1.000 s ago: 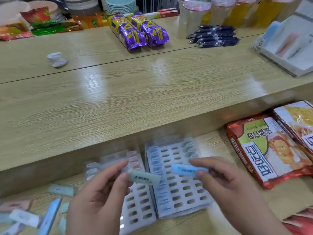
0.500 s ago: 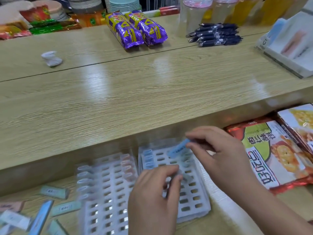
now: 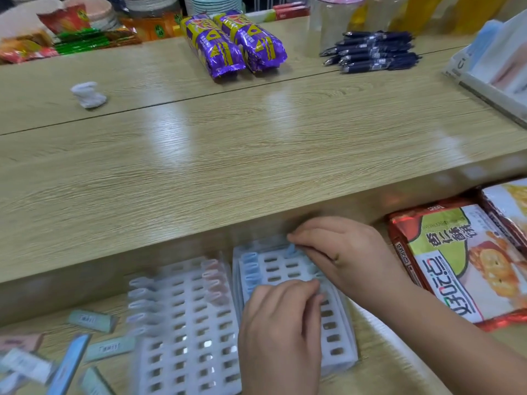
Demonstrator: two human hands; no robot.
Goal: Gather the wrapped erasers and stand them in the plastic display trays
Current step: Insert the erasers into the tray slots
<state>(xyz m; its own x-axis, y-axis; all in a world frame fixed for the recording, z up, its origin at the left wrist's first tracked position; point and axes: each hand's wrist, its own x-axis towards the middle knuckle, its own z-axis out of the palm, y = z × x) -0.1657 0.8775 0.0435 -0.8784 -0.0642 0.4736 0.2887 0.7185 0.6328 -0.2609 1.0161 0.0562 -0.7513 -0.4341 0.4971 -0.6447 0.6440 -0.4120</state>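
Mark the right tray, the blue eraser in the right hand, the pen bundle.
right tray [image 3: 338, 344]: head view, bare slotted face
blue eraser [image 3: 291, 250]: head view, exposed end
pen bundle [image 3: 370, 52]: head view, mid barrels

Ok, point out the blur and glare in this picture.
Head view: motion blur smears the left tray, the loose erasers and the blue eraser pinched by the right hand; glare streaks whiten the upper counter; the pens look sharper.
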